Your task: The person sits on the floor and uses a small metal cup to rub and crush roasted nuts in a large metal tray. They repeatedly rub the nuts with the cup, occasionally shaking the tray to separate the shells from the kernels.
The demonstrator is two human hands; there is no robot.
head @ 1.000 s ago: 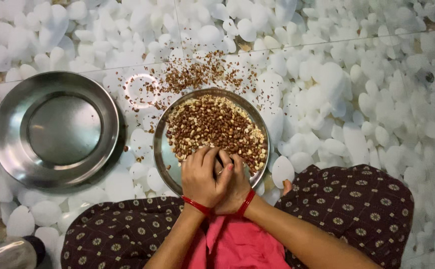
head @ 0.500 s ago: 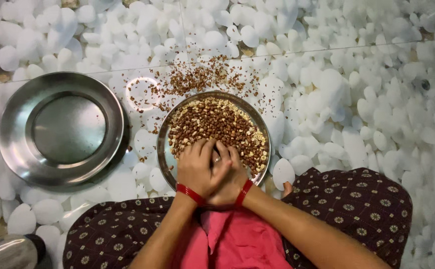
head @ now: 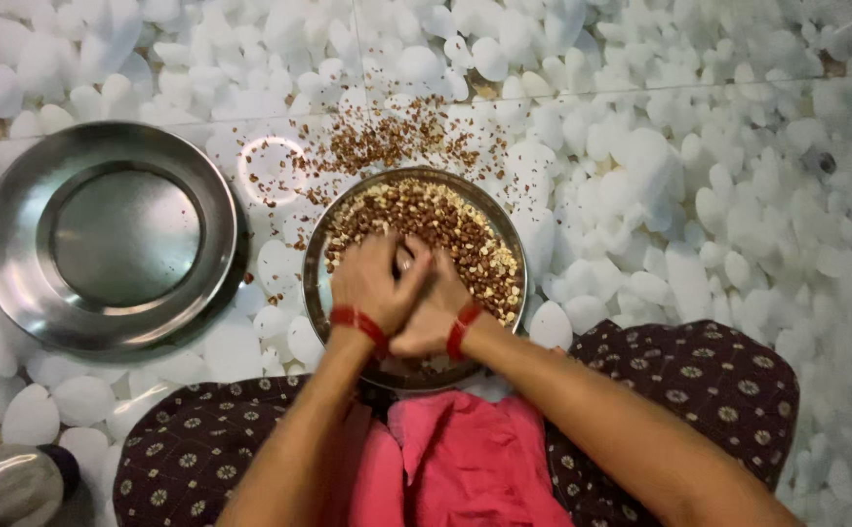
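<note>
A round steel plate (head: pixel 413 174) on the floor in front of me holds a heap of roasted peanuts (head: pixel 460 234), some red-skinned and some pale. My left hand (head: pixel 369 281) and my right hand (head: pixel 434 304) are pressed together over the near side of the heap, fingers curled around peanuts. The left hand lies partly over the right. Both wrists wear red bangles. The near part of the plate behind my wrists is mostly bare metal.
A larger empty steel plate (head: pixel 16 283) lies to the left. Loose reddish peanut skins (head: pixel 387 137) are scattered on the pebble-patterned floor beyond the plate. My knees in dark patterned cloth (head: pixel 699 381) frame a pink cloth (head: pixel 455 459). A steel bottle (head: pixel 1 485) lies at bottom left.
Both hands, still pressed together, have slid forward from the plate's near rim toward the middle of the peanut heap. The plates have not moved.
</note>
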